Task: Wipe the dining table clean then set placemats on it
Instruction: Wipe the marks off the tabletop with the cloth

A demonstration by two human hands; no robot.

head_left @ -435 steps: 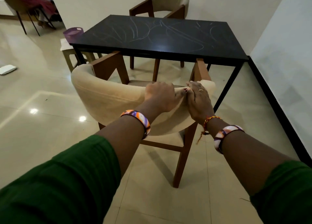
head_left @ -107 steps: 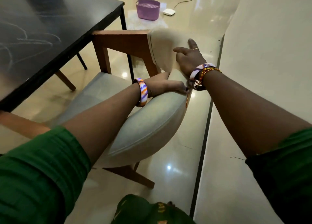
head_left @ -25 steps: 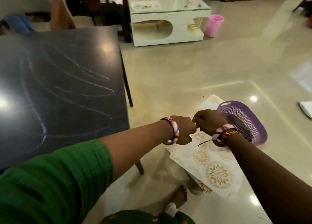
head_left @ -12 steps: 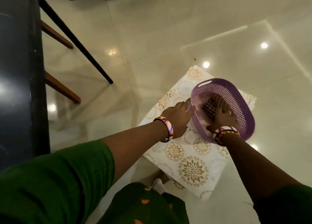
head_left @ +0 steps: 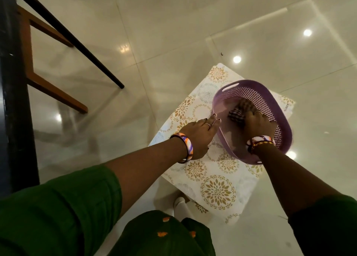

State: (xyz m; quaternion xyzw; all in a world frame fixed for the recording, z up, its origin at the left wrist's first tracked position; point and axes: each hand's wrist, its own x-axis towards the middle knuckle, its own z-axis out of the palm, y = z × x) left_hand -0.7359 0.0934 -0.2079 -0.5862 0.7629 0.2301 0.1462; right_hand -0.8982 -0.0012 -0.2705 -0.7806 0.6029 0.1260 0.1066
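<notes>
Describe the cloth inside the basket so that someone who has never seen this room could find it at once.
Beside the black dining table, a floral-patterned placemat lies on a low stool. On it sits a purple perforated plastic basket. The dark checked cloth lies inside, under the right hand, the only fabric in the basket.

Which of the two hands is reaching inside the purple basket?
The right hand, down inside the purple basket on a checked cloth. The left hand stays outside, fingertips against the basket's near wall.
</notes>
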